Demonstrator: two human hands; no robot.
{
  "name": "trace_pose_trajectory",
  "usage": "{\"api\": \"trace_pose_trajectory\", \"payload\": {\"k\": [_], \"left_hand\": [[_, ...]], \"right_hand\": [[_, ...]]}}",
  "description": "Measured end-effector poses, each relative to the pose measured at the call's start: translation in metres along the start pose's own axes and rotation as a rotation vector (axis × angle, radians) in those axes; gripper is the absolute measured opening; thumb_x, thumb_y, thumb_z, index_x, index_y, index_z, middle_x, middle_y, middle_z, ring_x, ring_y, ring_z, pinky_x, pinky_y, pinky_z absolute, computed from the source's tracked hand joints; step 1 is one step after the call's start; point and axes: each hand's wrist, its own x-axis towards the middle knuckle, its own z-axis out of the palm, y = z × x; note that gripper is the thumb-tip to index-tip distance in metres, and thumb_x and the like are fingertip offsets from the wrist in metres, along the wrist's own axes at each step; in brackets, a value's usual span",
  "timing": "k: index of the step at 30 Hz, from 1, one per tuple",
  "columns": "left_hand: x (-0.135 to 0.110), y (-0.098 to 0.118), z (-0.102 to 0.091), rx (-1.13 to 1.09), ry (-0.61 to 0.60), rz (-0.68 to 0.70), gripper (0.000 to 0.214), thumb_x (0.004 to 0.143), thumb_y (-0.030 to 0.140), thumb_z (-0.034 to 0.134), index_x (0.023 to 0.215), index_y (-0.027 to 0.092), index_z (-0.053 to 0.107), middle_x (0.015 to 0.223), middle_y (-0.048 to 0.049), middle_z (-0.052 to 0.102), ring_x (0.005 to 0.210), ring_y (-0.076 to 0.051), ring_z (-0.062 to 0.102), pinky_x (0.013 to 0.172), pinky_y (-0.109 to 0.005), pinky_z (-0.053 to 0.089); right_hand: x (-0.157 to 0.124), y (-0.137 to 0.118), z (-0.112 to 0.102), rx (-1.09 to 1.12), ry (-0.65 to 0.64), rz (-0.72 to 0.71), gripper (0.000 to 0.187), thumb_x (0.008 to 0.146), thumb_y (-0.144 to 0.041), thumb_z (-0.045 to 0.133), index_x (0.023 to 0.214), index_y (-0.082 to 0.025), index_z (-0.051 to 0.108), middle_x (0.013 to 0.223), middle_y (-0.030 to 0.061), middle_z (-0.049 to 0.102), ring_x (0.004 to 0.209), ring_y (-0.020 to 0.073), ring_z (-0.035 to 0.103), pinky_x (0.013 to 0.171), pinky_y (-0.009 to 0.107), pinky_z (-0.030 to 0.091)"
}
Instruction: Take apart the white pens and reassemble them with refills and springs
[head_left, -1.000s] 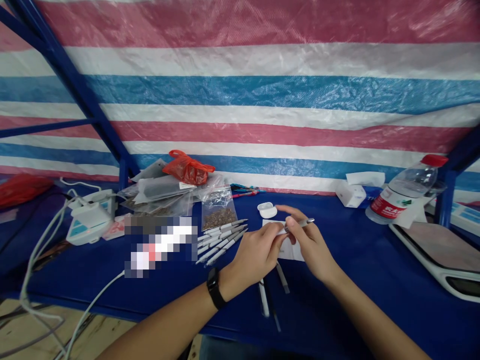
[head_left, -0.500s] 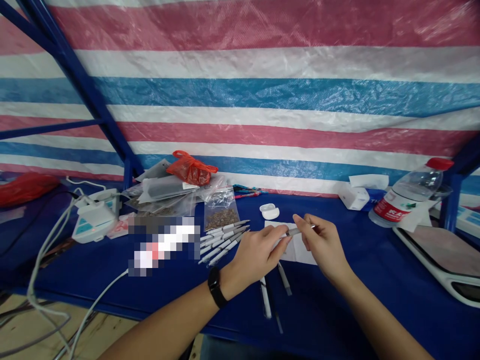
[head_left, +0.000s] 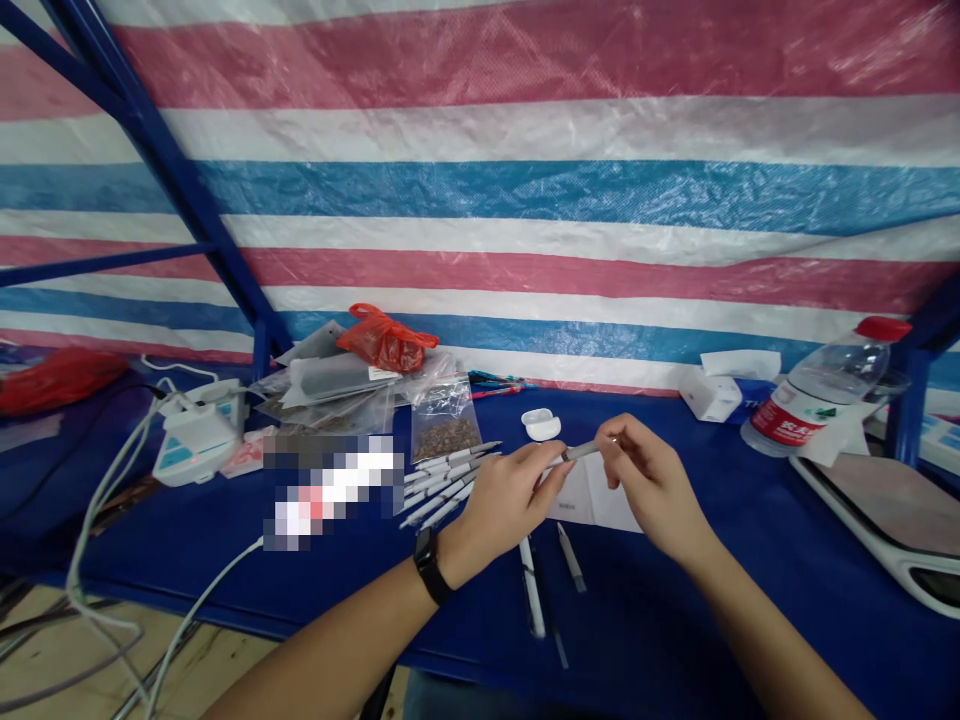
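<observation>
My left hand (head_left: 504, 498) and my right hand (head_left: 646, 480) meet above the blue table (head_left: 750, 560), both pinched on one slim grey and white pen part (head_left: 581, 452) held level between them. A black watch sits on my left wrist. Under the hands lies a white paper sheet (head_left: 600, 497). Loose pen parts (head_left: 531, 590) lie on the table just below my left hand. A row of several assembled white pens (head_left: 442, 478) lies left of my left hand.
A small white earbud case (head_left: 541, 424) and a clear bag of small brown parts (head_left: 441, 420) sit behind the pens. Plastic bags and a red bag (head_left: 382, 343) are piled back left. A water bottle (head_left: 817, 402), tissue box (head_left: 712, 392) and a scale (head_left: 885, 510) stand right.
Both hands have stayed together on the pen part and lifted a little higher and rightward in view. The part now sits more between the fingertips. Nothing on the table moved.
</observation>
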Motion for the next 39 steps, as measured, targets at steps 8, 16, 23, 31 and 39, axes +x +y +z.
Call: {"api": "trace_pose_trajectory", "payload": {"k": [8, 16, 23, 31, 39], "left_hand": [[-0.0004, -0.0023, 0.0013, 0.06, 0.005, 0.031, 0.033, 0.107, 0.038, 0.041, 0.112, 0.02, 0.068, 0.087, -0.0045, 0.077, 0.066, -0.016, 0.071, 0.057, -0.024, 0.048], [0.0007, 0.0013, -0.0018, 0.105, -0.029, 0.05, 0.037, 0.108, 0.039, 0.038, 0.109, 0.019, 0.069, 0.077, -0.0027, 0.074, 0.062, -0.015, 0.069, 0.055, -0.023, 0.045], [0.0001, -0.0012, -0.0004, 0.097, -0.009, 0.012, 0.037, 0.108, 0.04, 0.038, 0.112, 0.019, 0.068, 0.084, -0.0044, 0.076, 0.066, -0.016, 0.071, 0.057, -0.023, 0.047], [-0.0008, 0.0014, 0.0017, 0.153, -0.044, 0.054, 0.038, 0.108, 0.04, 0.038, 0.11, 0.02, 0.069, 0.078, -0.0032, 0.075, 0.063, -0.015, 0.07, 0.055, -0.023, 0.045], [-0.0018, -0.0024, 0.0027, 0.163, -0.033, 0.048, 0.035, 0.108, 0.039, 0.039, 0.108, 0.019, 0.068, 0.079, -0.0027, 0.076, 0.064, -0.017, 0.071, 0.054, -0.025, 0.044]], "right_hand": [[-0.0013, 0.0005, 0.005, -0.01, 0.073, 0.076, 0.061, 0.088, -0.074, 0.054, 0.058, -0.022, 0.045, 0.052, -0.0055, 0.032, 0.049, 0.0107, 0.03, 0.047, 0.026, 0.026], [0.0012, -0.001, -0.0005, -0.075, 0.002, 0.08, 0.067, 0.084, -0.077, 0.056, 0.05, -0.022, 0.04, 0.048, -0.0052, 0.03, 0.046, 0.01, 0.029, 0.046, 0.027, 0.024], [-0.0003, -0.0016, 0.0016, -0.058, 0.013, 0.083, 0.056, 0.083, -0.075, 0.059, 0.07, -0.021, 0.058, 0.053, -0.0052, 0.04, 0.05, 0.0125, 0.038, 0.048, 0.026, 0.03], [0.0005, 0.0014, 0.0015, -0.102, 0.036, 0.187, 0.068, 0.085, -0.08, 0.048, 0.05, -0.023, 0.039, 0.048, -0.0042, 0.032, 0.046, 0.0114, 0.03, 0.047, 0.029, 0.025], [0.0001, 0.0061, 0.0037, -0.044, -0.022, 0.128, 0.063, 0.085, -0.079, 0.052, 0.057, -0.024, 0.04, 0.051, -0.0045, 0.038, 0.049, 0.0125, 0.036, 0.047, 0.027, 0.031]]}}
